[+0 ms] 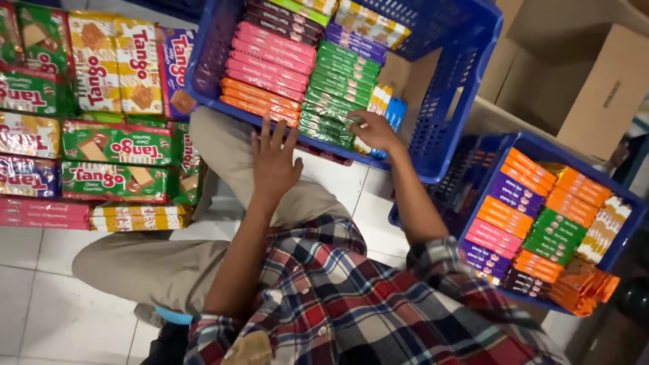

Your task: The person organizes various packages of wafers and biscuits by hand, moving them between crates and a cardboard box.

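Observation:
A large blue plastic crate (460, 81) in front of me holds rows of slim wafer packs in pink, orange, green, purple and brown. My left hand (274, 162) lies with fingers spread on my bent knee in beige trousers, its fingertips at the crate's near edge by the orange packs (260, 105). My right hand (372, 130) reaches into the crate. Its fingers rest on the near end of the green packs (338, 94), beside a few yellow and blue packs (385, 105). Whether it grips a pack cannot be told.
A second blue crate (625, 233) at the right is filled with orange, purple, green and pink packs. Stacks of larger wafer packets (115, 145) in green, yellow, purple and pink cover the white tile floor at left. Cardboard boxes (595, 81) stand at the upper right.

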